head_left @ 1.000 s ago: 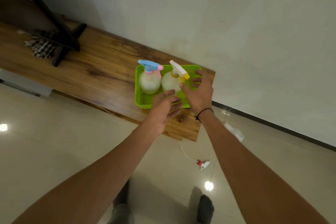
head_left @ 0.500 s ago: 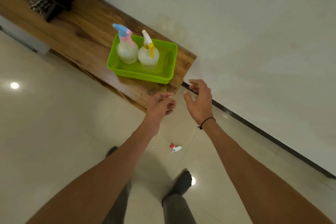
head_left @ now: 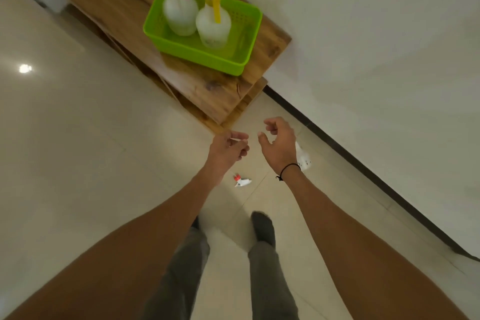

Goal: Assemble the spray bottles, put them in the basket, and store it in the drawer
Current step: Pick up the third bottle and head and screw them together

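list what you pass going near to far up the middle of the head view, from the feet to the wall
sock foot → loose spray head on the floor → left hand and right hand, level with each other → wooden cabinet top → green basket → yellow-trigger bottle → blue-pink bottle

Both hands, left [head_left: 228,148] and right [head_left: 279,145], have drawn back from the basket [head_left: 202,53], now hanging empty below the cabinet's edge.

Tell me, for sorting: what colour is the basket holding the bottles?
Bright green basket, clearest in the head view.
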### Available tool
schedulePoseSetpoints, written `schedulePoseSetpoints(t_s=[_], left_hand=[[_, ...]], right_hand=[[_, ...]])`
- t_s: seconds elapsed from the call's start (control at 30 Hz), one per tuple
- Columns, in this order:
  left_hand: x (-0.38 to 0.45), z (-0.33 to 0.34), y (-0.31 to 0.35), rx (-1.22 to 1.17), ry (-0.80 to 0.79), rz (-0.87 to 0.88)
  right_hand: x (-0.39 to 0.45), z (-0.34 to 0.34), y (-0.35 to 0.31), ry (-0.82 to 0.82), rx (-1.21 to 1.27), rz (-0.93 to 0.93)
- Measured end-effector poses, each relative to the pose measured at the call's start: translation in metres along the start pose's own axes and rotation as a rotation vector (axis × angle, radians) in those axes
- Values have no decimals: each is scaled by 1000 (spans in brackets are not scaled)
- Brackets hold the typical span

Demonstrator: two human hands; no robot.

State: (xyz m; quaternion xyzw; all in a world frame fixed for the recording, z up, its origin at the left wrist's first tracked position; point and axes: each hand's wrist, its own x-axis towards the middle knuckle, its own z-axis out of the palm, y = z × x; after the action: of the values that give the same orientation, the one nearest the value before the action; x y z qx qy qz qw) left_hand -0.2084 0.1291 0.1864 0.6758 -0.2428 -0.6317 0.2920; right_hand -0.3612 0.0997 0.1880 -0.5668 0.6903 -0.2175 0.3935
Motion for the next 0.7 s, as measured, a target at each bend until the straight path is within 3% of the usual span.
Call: schedulePoseSetpoints(t_s=[0.17,0.47,0.6,0.7], left_hand=[[8,10,-50,124,33,-33],[56,62,-216,391,128,-103],[90,80,-271,82,182,-407],[125,88,-303,-58,222,-478]], right_hand=[[-6,24,46,-108,-43,1],[17,75,172,-314,-117,25],[22,108,225,-388,-134,68],[25,138,262,-482,-150,108]])
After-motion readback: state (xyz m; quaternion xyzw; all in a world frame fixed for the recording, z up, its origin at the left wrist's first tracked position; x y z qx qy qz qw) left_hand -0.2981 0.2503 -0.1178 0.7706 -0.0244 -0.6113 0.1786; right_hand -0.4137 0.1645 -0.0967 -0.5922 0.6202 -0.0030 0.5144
